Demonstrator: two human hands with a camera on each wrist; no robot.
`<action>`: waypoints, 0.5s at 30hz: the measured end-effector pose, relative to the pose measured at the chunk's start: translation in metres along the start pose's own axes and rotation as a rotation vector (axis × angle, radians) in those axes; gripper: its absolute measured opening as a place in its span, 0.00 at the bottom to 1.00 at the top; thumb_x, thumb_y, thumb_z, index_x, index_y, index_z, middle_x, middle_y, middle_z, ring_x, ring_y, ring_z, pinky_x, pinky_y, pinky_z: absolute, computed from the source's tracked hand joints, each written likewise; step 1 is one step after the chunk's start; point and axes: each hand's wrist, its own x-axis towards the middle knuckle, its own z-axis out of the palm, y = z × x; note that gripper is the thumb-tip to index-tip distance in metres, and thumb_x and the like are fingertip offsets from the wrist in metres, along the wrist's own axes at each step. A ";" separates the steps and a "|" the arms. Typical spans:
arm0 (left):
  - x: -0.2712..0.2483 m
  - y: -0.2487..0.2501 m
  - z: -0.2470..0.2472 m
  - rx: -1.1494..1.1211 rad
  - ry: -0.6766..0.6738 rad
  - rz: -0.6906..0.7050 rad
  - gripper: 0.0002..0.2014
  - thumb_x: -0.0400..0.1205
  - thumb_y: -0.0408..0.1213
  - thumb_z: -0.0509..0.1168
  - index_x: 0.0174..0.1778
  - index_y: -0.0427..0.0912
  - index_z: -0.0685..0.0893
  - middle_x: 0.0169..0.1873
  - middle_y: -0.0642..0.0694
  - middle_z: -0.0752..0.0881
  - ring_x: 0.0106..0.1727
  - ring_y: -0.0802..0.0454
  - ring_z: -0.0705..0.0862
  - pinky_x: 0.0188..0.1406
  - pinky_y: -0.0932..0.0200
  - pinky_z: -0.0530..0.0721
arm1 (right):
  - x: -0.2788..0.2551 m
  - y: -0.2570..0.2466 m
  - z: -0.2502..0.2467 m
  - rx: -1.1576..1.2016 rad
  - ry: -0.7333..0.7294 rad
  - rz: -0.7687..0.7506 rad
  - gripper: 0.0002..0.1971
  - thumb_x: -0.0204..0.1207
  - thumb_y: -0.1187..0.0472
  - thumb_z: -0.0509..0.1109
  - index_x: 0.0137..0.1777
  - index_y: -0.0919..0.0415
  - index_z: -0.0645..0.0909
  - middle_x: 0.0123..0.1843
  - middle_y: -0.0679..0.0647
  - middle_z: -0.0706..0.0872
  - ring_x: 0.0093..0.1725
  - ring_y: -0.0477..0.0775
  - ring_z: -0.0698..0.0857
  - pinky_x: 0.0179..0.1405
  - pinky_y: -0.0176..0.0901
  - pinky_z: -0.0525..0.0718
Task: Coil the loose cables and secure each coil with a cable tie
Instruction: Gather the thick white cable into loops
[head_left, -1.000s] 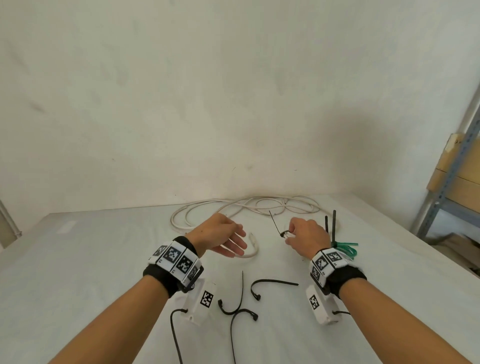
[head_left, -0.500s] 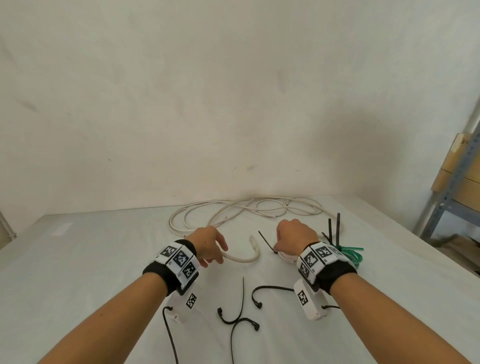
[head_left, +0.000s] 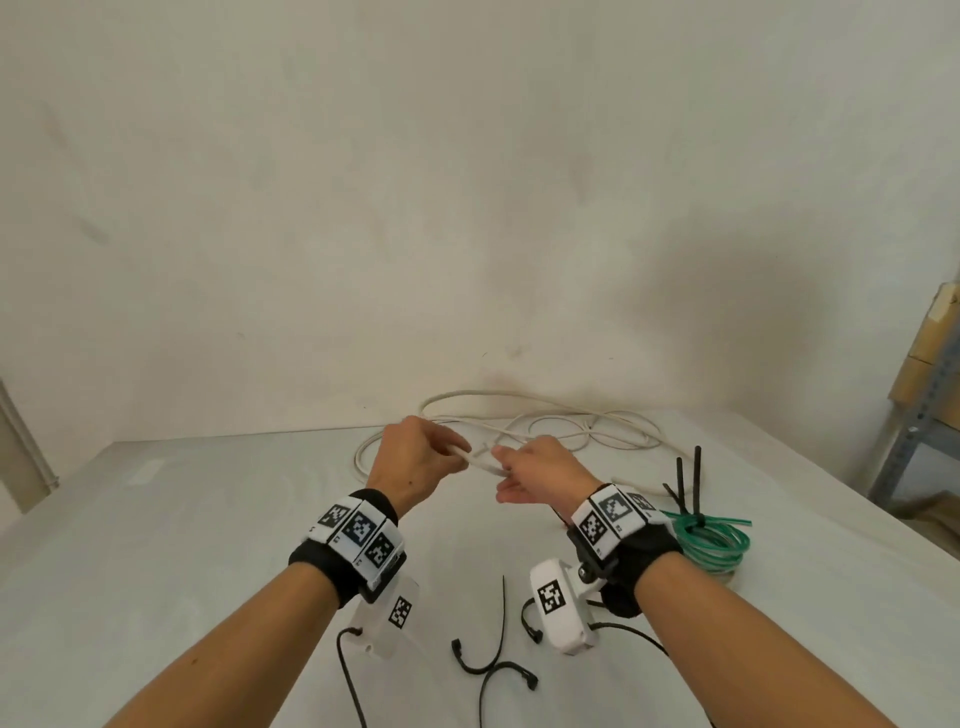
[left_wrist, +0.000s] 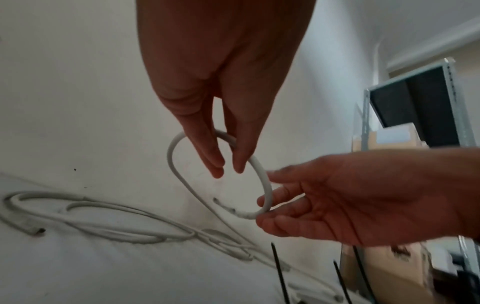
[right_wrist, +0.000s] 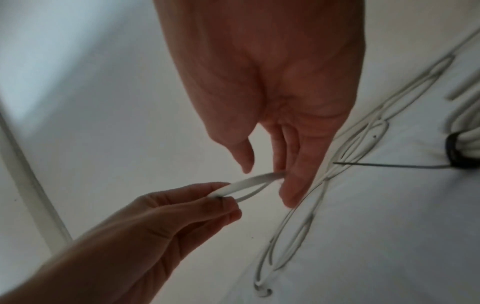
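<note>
- White counter against a pale wall carries the loose white cable, its far loops near the wall.
- Left hand pinches the cable's lifted loop between thumb and fingers.
- Right hand, fingers loosely curled, holds the same loop's other side.
- Black cable ties lie in front; a tied green coil sits right.

even, soft daylight; a faint shadow darkens the wall at right. wrist views are dimmer, motion-blurred, perhaps slightly defocused, and bowed at the edges.
</note>
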 end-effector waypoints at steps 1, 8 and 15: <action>0.000 0.001 -0.004 -0.055 0.012 0.008 0.08 0.75 0.30 0.79 0.43 0.49 0.96 0.36 0.52 0.94 0.39 0.56 0.90 0.34 0.76 0.78 | 0.002 -0.001 0.000 0.044 0.031 -0.032 0.17 0.83 0.57 0.76 0.51 0.75 0.84 0.40 0.65 0.93 0.44 0.61 0.96 0.59 0.54 0.93; -0.006 0.021 -0.013 -0.652 -0.047 -0.054 0.08 0.83 0.32 0.73 0.50 0.30 0.93 0.52 0.38 0.94 0.60 0.45 0.92 0.67 0.51 0.88 | -0.006 -0.018 -0.005 0.453 0.101 -0.055 0.08 0.79 0.75 0.73 0.42 0.67 0.78 0.48 0.67 0.89 0.46 0.62 0.91 0.58 0.57 0.92; 0.025 0.038 -0.034 -1.221 0.166 -0.326 0.06 0.90 0.24 0.57 0.57 0.26 0.78 0.37 0.36 0.83 0.31 0.46 0.83 0.29 0.57 0.88 | -0.008 -0.018 -0.015 0.223 0.229 -0.251 0.11 0.80 0.76 0.69 0.56 0.62 0.86 0.50 0.63 0.88 0.45 0.59 0.92 0.48 0.54 0.95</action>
